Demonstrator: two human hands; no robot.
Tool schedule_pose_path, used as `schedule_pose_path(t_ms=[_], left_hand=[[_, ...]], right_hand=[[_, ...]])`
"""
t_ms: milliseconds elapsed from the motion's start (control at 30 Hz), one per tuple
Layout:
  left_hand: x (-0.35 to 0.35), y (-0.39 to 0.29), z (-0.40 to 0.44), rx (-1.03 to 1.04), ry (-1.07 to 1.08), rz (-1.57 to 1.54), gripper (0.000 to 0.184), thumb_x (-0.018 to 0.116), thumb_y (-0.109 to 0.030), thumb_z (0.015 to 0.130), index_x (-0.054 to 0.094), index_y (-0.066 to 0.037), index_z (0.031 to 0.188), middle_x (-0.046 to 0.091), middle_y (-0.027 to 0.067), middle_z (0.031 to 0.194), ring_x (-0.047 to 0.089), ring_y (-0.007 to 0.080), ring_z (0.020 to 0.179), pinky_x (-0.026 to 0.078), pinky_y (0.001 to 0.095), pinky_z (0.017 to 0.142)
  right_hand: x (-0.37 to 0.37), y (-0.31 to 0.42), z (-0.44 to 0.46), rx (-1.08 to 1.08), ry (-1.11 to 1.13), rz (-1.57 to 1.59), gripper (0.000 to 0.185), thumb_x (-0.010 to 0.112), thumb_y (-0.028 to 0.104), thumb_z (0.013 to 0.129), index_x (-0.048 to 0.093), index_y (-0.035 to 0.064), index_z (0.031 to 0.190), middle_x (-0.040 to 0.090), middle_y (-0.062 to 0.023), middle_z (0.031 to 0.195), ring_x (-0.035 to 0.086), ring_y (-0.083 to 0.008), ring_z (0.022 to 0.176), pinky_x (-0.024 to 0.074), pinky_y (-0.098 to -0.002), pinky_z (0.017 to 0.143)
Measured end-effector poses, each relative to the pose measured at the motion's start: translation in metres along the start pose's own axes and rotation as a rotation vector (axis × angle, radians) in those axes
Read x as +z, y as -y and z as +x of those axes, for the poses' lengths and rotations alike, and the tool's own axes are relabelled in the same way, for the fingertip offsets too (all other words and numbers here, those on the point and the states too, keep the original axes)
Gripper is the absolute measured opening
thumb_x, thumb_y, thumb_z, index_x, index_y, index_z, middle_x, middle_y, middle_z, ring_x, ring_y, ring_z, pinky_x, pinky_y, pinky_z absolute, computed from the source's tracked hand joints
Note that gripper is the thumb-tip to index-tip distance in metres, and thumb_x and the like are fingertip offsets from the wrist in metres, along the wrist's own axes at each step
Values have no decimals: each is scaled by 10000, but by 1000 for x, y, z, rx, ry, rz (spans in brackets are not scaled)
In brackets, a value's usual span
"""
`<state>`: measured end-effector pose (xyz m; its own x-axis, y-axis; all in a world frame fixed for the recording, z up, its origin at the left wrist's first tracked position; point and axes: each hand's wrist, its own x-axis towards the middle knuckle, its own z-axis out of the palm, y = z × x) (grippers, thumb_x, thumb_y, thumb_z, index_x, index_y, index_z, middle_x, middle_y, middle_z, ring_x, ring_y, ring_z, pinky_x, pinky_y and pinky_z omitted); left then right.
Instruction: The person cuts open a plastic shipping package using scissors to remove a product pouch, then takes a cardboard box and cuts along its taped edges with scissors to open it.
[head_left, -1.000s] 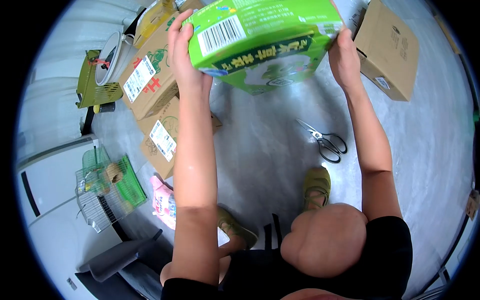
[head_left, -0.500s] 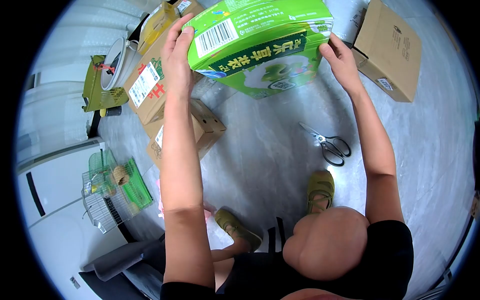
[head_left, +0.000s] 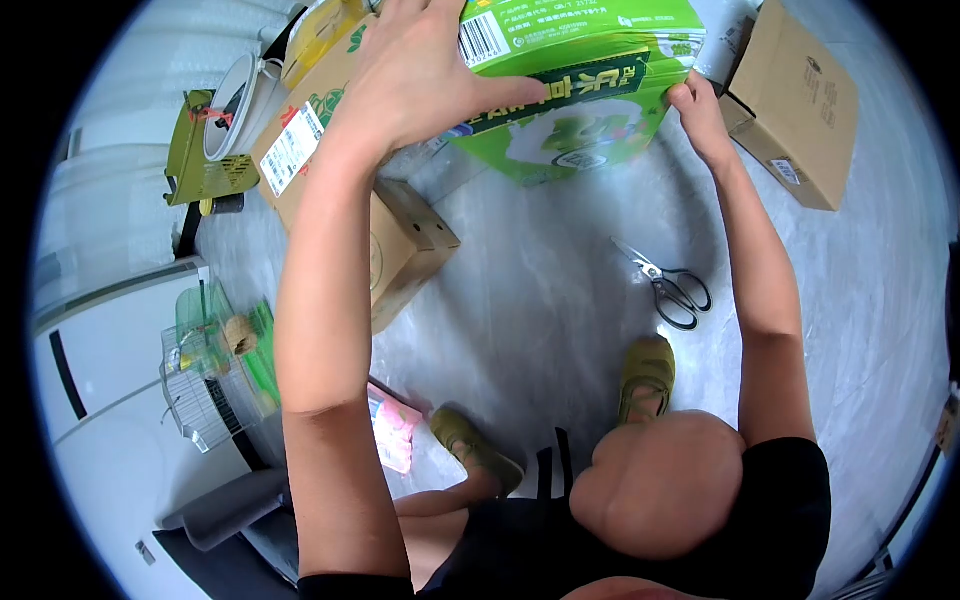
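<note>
Since the earlier frame, the green printed carton has shifted right in view, and the left hand has come in from its end across its front, thumb over the dark banner. Whether the carton rests on the grey floor or hangs just above it, I cannot tell. One cardboard box lies near it on the right, another on the left, so a sideways swing could knock either. The right hand has its fingers clamped on the carton's right edge; the left's fingers are spread, their pressure impossible to tell, so an uneven hold could let that end tip. A drop towards the person could hit the scissors near the right shoe.
</note>
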<state>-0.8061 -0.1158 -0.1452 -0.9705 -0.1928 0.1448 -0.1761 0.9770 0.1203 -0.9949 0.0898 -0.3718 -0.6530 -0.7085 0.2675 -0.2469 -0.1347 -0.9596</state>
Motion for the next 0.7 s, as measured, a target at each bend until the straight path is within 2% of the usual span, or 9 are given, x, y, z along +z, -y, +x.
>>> schedule_pose_path(t_ms=[67, 167, 367, 467, 567, 600, 667, 700], left_hand=[[8, 12, 1, 21, -40, -6, 1033, 832, -439, 615, 371, 51, 1399, 476, 268, 1305, 461, 406, 1230, 374, 423, 1047], [-3, 1, 1, -35, 25, -80, 1027, 826, -420, 619, 363, 53, 1404, 469, 266, 1312, 449, 399, 1242, 367, 419, 1055], [-1, 5, -3, -44, 36, -105, 1053, 836, -397, 600, 345, 52, 1416, 463, 264, 1315, 436, 390, 1255, 359, 415, 1066], [-7, -1, -8, -85, 71, -101, 1077, 844, -385, 585, 325, 51, 1423, 454, 262, 1323, 423, 389, 1266, 349, 421, 1076], [6, 20, -16, 93, -50, 24, 1087, 847, -375, 575, 315, 56, 1418, 460, 261, 1296, 426, 391, 1251, 349, 425, 1072], [5, 22, -20, 132, -54, 30, 1091, 849, -373, 571, 311, 57, 1417, 462, 261, 1287, 427, 391, 1247, 349, 426, 1070], [-13, 8, -35, 142, 44, -74, 1100, 853, -371, 562, 305, 55, 1415, 465, 262, 1266, 426, 394, 1238, 353, 427, 1063], [-19, 4, -39, 181, 6, -158, 953, 828, -397, 582, 439, 91, 1302, 528, 264, 1173, 507, 387, 1144, 412, 420, 996]], right_hand=[[0, -3, 2, 7, 44, 63, 556, 625, 549, 880, 590, 43, 1109, 585, 5, 967, 525, -102, 889, 428, -268, 824], [-2, -6, 5, 20, 87, 150, 674, 595, 659, 844, 596, 47, 1128, 594, 12, 993, 520, -98, 927, 404, -268, 861], [-2, -7, 7, 41, 138, 257, 674, 595, 642, 853, 601, 43, 1163, 621, 7, 1039, 531, -97, 921, 403, -274, 875], [-10, -10, 5, 41, 226, 266, 564, 632, 517, 889, 602, 37, 1184, 639, 8, 1035, 543, -88, 911, 413, -269, 874], [5, 19, -11, 47, 64, 210, 252, 697, 280, 867, 626, 68, 984, 601, 46, 870, 509, -58, 797, 413, -245, 748], [3, 24, -16, 64, 98, 147, 195, 706, 217, 836, 588, 81, 911, 555, 60, 820, 476, -51, 760, 389, -240, 703], [-4, 33, -24, 97, 165, 19, 212, 725, 91, 773, 513, 105, 765, 463, 86, 720, 412, -38, 685, 342, -230, 613], [4, 48, -28, 64, 154, -24, 333, 775, 84, 700, 444, 113, 714, 390, 88, 686, 362, -42, 655, 304, -231, 585]])
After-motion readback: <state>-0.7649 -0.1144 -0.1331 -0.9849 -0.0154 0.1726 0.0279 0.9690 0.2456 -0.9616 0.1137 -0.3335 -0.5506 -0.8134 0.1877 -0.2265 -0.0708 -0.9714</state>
